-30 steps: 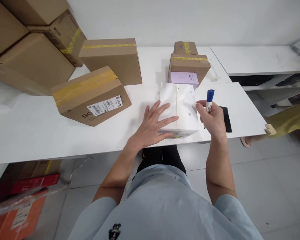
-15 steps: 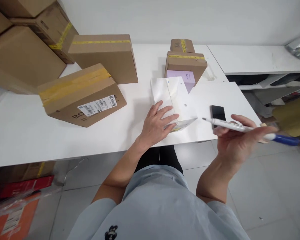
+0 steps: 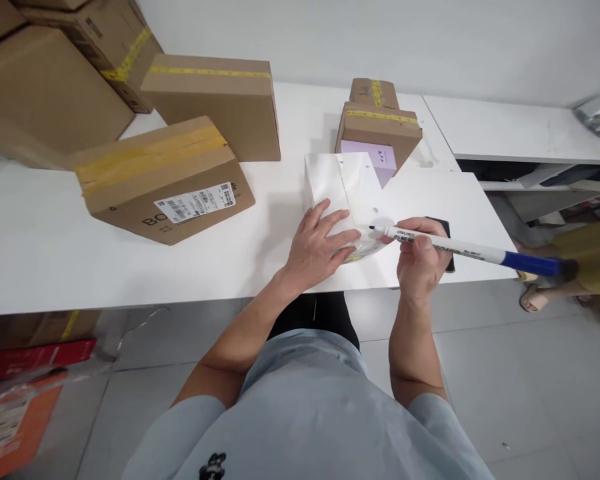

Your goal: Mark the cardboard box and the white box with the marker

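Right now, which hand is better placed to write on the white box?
Probably the right hand: it holds the whiteboard marker, tip toward the white box. The left hand lies spread on that box.

The pen (image 3: pixel 450 247), upright a second ago, now slants across the fingers of the right hand (image 3: pixel 423 263), its tip over the white box (image 3: pixel 330 177), just right of the fingers of the left hand (image 3: pixel 320 250). The right fingers have come back in, again partly hiding the phone (image 3: pixel 451 263) beside them. Beyond the left fingers, the turned white box uncovers more of the purple box (image 3: pixel 377 159).
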### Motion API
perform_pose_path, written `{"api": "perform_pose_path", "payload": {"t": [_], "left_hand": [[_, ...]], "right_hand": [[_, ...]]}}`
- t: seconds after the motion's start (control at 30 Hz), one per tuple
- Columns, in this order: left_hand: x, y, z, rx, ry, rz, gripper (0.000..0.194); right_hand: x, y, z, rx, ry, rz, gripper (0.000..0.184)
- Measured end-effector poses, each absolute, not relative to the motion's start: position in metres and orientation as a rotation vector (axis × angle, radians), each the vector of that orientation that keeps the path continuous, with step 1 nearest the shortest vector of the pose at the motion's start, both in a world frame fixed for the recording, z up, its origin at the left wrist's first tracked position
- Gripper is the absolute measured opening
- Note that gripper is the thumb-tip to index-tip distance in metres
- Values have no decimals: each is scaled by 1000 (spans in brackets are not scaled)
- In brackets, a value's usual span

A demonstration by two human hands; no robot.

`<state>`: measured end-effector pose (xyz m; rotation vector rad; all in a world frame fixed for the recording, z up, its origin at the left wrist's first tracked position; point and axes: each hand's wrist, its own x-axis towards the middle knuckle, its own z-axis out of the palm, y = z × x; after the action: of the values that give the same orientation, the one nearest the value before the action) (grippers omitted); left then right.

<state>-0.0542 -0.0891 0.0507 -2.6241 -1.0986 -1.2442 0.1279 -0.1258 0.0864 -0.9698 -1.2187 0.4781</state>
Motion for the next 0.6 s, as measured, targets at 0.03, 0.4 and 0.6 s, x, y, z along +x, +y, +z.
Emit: {"api": "perform_pose_path", "payload": {"t": [0.03, 0.4, 0.6], "left_hand": [[-55, -89, 51, -2638, -1112, -1234, 20], [-55, -88, 51, -2621, -1111, -1295, 23], [-56, -89, 53, -2694, -1179, -1240, 24]], "right_hand": [[128, -124, 85, -986, -1243, 450, 26], [131, -118, 82, -1163, -1489, 157, 36], [129, -120, 85, -1203, -1556, 112, 35]]}}
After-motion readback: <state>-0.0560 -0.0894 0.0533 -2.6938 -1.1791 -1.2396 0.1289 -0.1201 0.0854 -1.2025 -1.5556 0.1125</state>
